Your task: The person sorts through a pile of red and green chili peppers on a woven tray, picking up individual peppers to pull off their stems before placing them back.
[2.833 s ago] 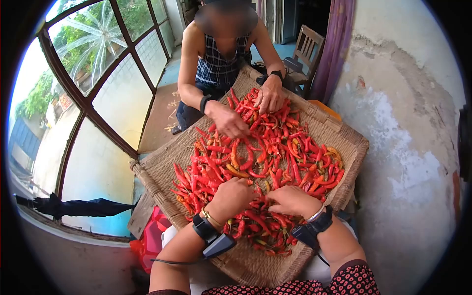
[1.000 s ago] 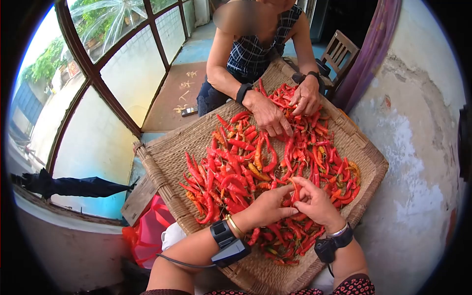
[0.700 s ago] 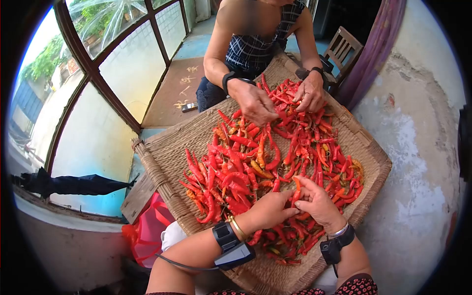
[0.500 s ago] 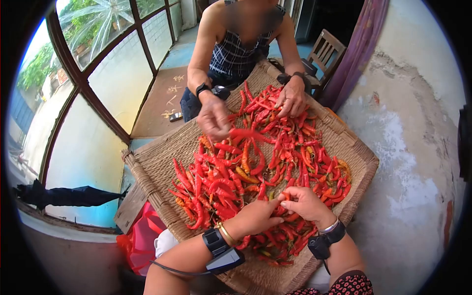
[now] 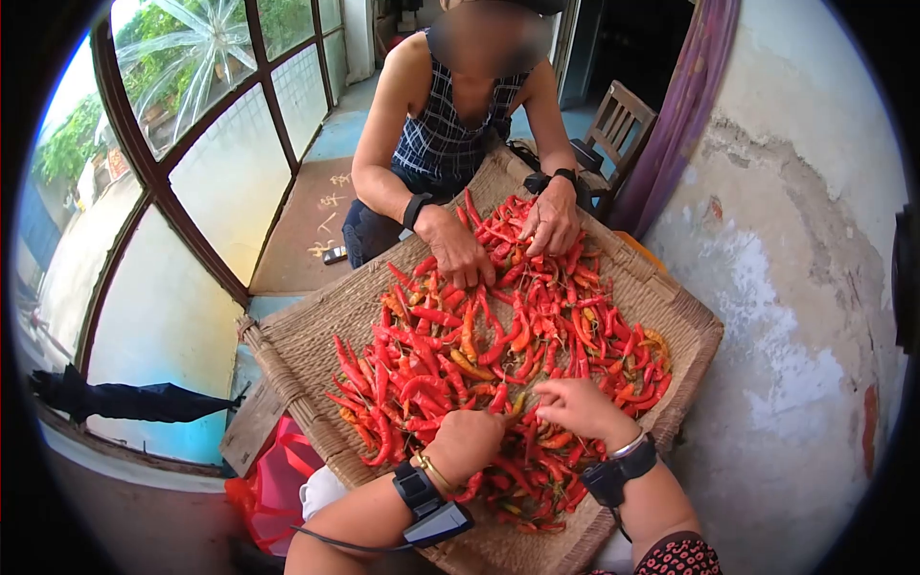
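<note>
Red chili peppers (image 5: 422, 369), with some orange and greenish ones, lie heaped on a woven tray (image 5: 302, 331). My left hand (image 5: 470, 443) is closed low over the near part of the heap. From its fingertips a brownish-green chili pepper (image 5: 512, 416) points toward my right hand. My right hand (image 5: 580, 410) is just to the right, above the peppers, with bent fingers drawn together at the tips. Whatever is between those fingertips is too small to make out. A small gap separates the two hands.
Across the tray a person (image 5: 460, 125) has both hands in the far peppers. A wooden chair (image 5: 618, 129) stands behind. At left are a folded dark umbrella (image 5: 153, 401), a pink bag (image 5: 283, 470) and framed windows (image 5: 216, 182). A worn wall (image 5: 776, 316) rises on the right.
My hands were together at one pepper; now they are apart, the left lower and closed into a fist. The other person's right hand has lowered from above the heap into the peppers.
</note>
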Motion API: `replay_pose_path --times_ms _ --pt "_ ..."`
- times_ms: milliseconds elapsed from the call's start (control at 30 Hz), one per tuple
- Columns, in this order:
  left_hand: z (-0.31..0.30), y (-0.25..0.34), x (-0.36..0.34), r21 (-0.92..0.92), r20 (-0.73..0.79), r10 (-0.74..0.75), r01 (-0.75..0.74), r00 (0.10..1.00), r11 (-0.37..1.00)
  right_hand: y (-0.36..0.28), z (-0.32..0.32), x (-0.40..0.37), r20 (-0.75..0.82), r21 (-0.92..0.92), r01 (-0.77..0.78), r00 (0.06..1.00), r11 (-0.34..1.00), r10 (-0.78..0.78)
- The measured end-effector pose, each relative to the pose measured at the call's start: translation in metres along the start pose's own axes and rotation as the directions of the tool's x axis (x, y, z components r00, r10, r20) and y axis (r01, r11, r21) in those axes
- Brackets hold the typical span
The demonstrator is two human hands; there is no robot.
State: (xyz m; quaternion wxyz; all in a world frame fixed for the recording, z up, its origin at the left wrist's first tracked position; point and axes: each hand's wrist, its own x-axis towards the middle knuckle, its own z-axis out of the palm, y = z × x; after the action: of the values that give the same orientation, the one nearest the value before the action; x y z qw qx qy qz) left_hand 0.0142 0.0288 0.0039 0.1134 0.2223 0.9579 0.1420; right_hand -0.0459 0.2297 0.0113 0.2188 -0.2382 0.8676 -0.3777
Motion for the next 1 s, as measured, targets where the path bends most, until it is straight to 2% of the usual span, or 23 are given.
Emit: replay_pose_path --times_ms 33,67,133,267,367,433,467,533,567,633,667,767,800,833,867,900,933,1000 --pt "-0.001 0.0 0.0 0.049 0.05 -0.014 0.011 0.999 0.999 0.0 0.006 -0.001 0.032 -0.119 0.09 0.996 0.989 -0.087" --pt "0.001 0.0 0.001 0.043 0.049 -0.012 0.01 0.999 0.999 -0.001 0.012 -0.002 0.035 -0.123 0.086 0.996 0.989 -0.082" --pt "0.005 -0.001 0.001 0.124 -0.028 0.038 -0.034 0.999 0.992 -0.002 0.022 -0.004 0.196 -0.369 0.224 0.967 0.902 -0.16" --pt "0.004 -0.001 0.003 0.097 0.01 0.057 -0.057 0.998 0.994 -0.013 0.027 -0.004 0.21 -0.377 0.193 0.97 0.906 -0.12" --pt "0.008 0.0 0.005 0.025 -0.074 0.068 -0.066 0.995 0.998 -0.018 0.025 -0.003 0.24 -0.397 0.175 0.967 0.901 -0.082" --pt "-0.002 0.003 0.005 -0.143 -0.012 0.021 -0.023 1.0 0.989 -0.017 0.025 -0.003 0.245 -0.395 0.184 0.965 0.9 -0.089" --pt "-0.002 0.002 0.006 -0.145 -0.014 0.022 -0.024 1.0 0.989 -0.016 0.025 -0.003 0.249 -0.391 0.194 0.963 0.9 -0.099" --pt "-0.002 0.0 0.004 -0.363 -0.123 0.097 -0.136 0.988 0.922 -0.009 0.027 -0.002 0.215 -0.371 0.194 0.969 0.908 -0.119" --pt "-0.001 -0.002 0.005 -0.363 -0.122 0.097 -0.136 0.988 0.922 -0.006 0.027 -0.002 0.181 -0.349 0.196 0.974 0.916 -0.139" --pt "0.003 -0.006 0.008 -0.535 -0.225 0.141 -0.243 0.964 0.809 -0.004 0.023 -0.003 0.145 -0.35 0.204 0.976 0.914 -0.162" --pt "-0.001 -0.008 0.008 -0.533 -0.226 0.141 -0.243 0.964 0.81 -0.004 0.022 -0.003 0.107 -0.352 0.213 0.977 0.912 -0.187" --pt "-0.024 -0.017 0.005 -0.841 -0.061 0.017 -0.061 0.998 0.537 -0.008 0.021 -0.005 0.045 -0.296 0.212 0.977 0.931 -0.208" --pt "-0.025 -0.026 0.006 -0.952 -0.074 0.004 -0.072 0.997 0.298 -0.002 0.023 -0.005 0.04 -0.295 0.212 0.977 0.932 -0.21" --pt "-0.033 -0.031 0.004 -0.98 -0.108 -0.089 -0.09 0.99 0.178 0.01 0.027 -0.002 0.126 -0.313 0.259 0.965 0.914 -0.231" --pt "-0.043 -0.035 0.003 -0.991 -0.129 -0.185 -0.121 0.974 0.056 0.017 0.029 -0.001 0.213 -0.327 0.308 0.945 0.894 -0.248" --pt "-0.05 -0.044 0.002 -0.974 -0.198 -0.237 -0.219 0.951 -0.064 0.016 0.031 -0.001 0.223 -0.366 0.255 0.958 0.895 -0.182" --pt "-0.055 -0.054 0.002 -0.932 -0.254 -0.297 -0.315 0.92 -0.179 0.013 0.031 0.001 0.218 -0.368 0.261 0.957 0.892 -0.19" --pt "-0.066 -0.068 0.005 -0.764 -0.393 -0.376 -0.525 0.839 -0.374 0.008 0.032 0.004 0.284 -0.53 0.202 0.957 0.824 -0.051"
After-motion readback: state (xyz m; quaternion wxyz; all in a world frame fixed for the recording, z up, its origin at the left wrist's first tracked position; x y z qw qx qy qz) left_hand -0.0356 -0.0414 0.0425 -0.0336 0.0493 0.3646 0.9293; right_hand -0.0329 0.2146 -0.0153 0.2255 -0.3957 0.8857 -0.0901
